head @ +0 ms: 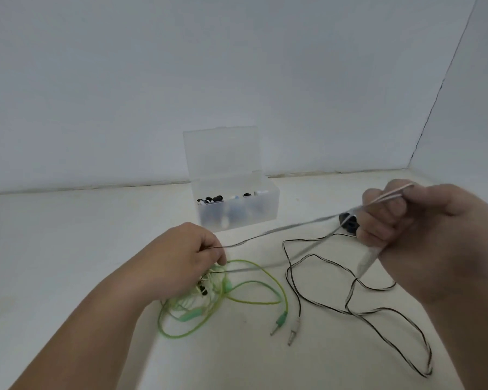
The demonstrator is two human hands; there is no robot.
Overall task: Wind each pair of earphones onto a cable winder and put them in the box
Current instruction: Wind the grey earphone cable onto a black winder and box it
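My right hand (pixel 423 232) grips the black-and-white earphone cable (pixel 307 294) near its earbud end, with a dark earbud or winder (pixel 348 222) showing at my fingers. Two strands run taut from it to my left hand (pixel 186 254), which pinches them above a tangle of green earphones (pixel 231 291). The rest of the black-and-white cable loops loosely over the white table, and its white plug (pixel 293 329) lies next to the green plug (pixel 278 323). The clear plastic box (pixel 237 218) stands open behind, with several wound earphones inside.
The box lid (pixel 221 153) stands upright against the white back wall. A side wall closes the right. The white table surface (pixel 68 235) stretches to the left of my hands.
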